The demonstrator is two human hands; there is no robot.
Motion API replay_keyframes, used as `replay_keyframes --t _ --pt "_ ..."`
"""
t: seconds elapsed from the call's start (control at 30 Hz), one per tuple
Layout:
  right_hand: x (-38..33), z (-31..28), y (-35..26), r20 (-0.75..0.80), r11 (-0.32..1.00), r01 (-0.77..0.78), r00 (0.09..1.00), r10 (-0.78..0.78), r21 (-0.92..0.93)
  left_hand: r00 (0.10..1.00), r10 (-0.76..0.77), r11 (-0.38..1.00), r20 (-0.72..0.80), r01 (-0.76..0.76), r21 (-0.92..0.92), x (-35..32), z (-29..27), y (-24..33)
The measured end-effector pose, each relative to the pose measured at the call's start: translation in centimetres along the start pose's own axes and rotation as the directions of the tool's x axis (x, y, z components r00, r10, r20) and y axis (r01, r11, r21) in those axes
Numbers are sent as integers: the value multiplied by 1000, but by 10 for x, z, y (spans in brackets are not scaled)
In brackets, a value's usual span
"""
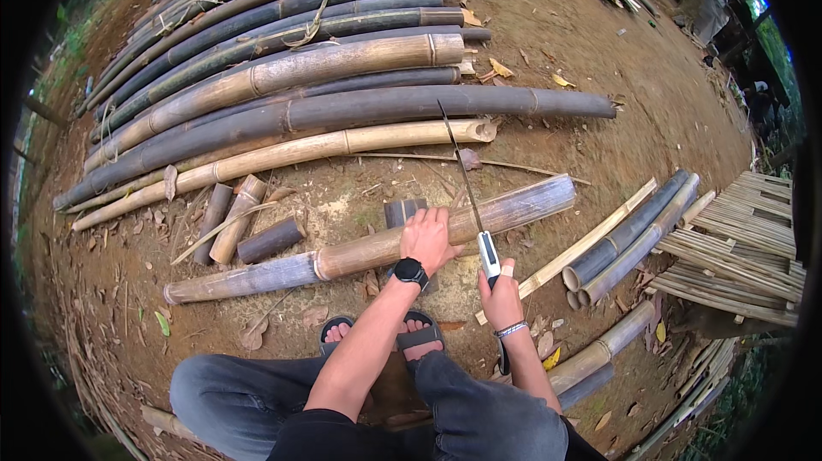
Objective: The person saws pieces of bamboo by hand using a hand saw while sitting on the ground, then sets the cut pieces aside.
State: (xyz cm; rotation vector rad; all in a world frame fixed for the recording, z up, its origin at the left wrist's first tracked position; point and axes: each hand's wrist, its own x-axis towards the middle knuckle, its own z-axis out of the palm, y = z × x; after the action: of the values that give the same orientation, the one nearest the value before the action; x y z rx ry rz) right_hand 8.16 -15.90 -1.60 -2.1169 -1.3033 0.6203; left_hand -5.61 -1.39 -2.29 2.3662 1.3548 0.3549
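A thick bamboo pole (364, 255), tan with whitish ends, lies slantwise in front of my feet. My left hand (425, 243) presses down on its middle with the fingers curled over the far side. On my left wrist is a black watch (411, 272). My right hand (503, 292) grips a handsaw (488, 254) with a white and black handle, on the near side of the pole. Its long dark blade points away from me across the pole, just right of my left hand; whether its teeth touch the bamboo I cannot tell. A short dark bamboo piece (403, 211) shows beyond the pole, partly hidden.
Long bamboo poles (282, 114) lie in rows across the far left. Short cut pieces (240, 219) rest left of centre. Split and dark bamboo lengths (618, 243) lie at right, beside a slatted bamboo platform (728, 243). My sandalled feet (419, 337) are close to the pole.
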Motion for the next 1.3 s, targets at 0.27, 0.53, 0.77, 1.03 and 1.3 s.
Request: replay_keyframes --t 0.27,0.53,0.77,1.03,1.3 --pt "2 -8 9 0 996 -5 1000 5 91 976 -136 969 171 96 228 -64 -48 -90" --pt "4 5 11 5 986 -48 999 48 157 933 -208 948 294 119 294 -97 -75 -164" --pt "-2 10 8 43 982 -80 996 74 169 962 -176 938 210 99 331 -79 -87 -177" --pt "-14 32 5 106 982 -49 994 30 185 935 -267 914 233 170 369 -104 -94 -198" --pt "-7 38 -14 132 990 -23 991 4 141 878 -426 856 219 312 412 -127 -93 -194"
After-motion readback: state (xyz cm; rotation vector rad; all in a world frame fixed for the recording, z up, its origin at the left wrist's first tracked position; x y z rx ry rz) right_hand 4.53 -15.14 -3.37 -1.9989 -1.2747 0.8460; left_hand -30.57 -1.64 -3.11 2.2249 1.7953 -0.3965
